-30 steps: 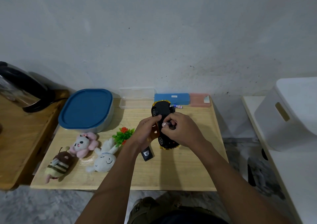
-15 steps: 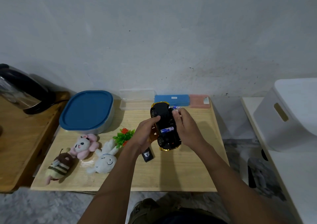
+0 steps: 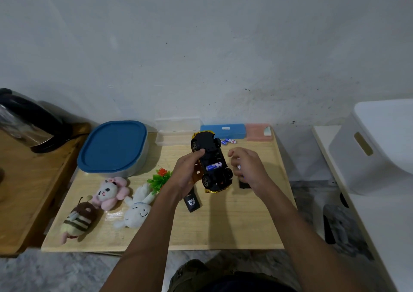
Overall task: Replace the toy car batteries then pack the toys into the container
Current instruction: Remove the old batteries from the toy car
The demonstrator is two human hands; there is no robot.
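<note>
Left grip (image 3: 187,175) holds the upturned car (image 3: 211,164), one battery (image 3: 213,166) seated in it. Right grip (image 3: 245,168), just beside, is curled; contents unclear.

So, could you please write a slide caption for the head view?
Left hand holds the upturned toy car, one battery seated; right hand beside it.

A dark kettle (image 3: 24,121) stands on the wooden side table (image 3: 33,191) at the left, a clear box (image 3: 176,126), a blue case (image 3: 223,130) and a pink case (image 3: 257,131) lie in a row along the wall at the back of the light wooden table (image 3: 223,229), and a white bin (image 3: 384,144) with a handle slot sits at the right.
</note>
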